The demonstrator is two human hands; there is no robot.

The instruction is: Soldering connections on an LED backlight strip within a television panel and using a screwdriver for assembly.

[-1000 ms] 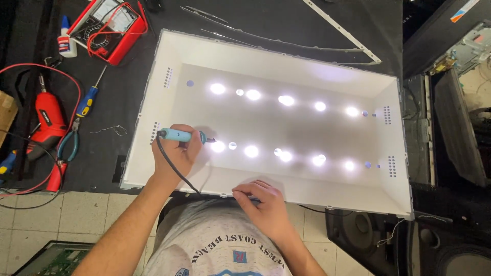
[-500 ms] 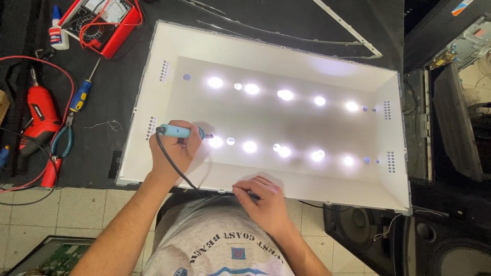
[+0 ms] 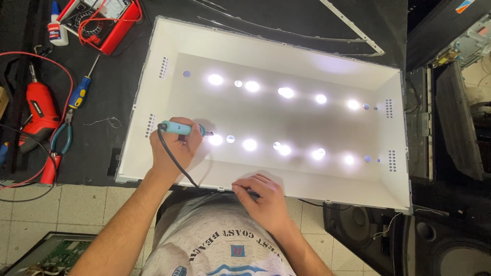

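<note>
A white backlight tray (image 3: 327, 176) of a flat screen lies on the black bench, with two rows of lit round lights (image 3: 284, 92) inside it. My left hand (image 3: 175, 148) grips a light-blue soldering iron (image 3: 176, 128) with a black cord; its tip points right at the first lit light of the near row (image 3: 216, 139). My right hand (image 3: 262, 198) rests on the tray's near rim, fingers curled over a thin dark wire there.
Left of the tray lie a red cordless driver (image 3: 38, 110), pliers (image 3: 60, 148), a blue-and-yellow screwdriver (image 3: 82, 89), a red multimeter (image 3: 105, 20) and a small glue bottle (image 3: 55, 25). A thin metal frame strip (image 3: 353, 25) lies behind. Black speakers (image 3: 440, 240) stand at lower right.
Both hands stay in about the same place on the tray. The view has shifted slightly; the soldering iron tip remains at the same light.
</note>
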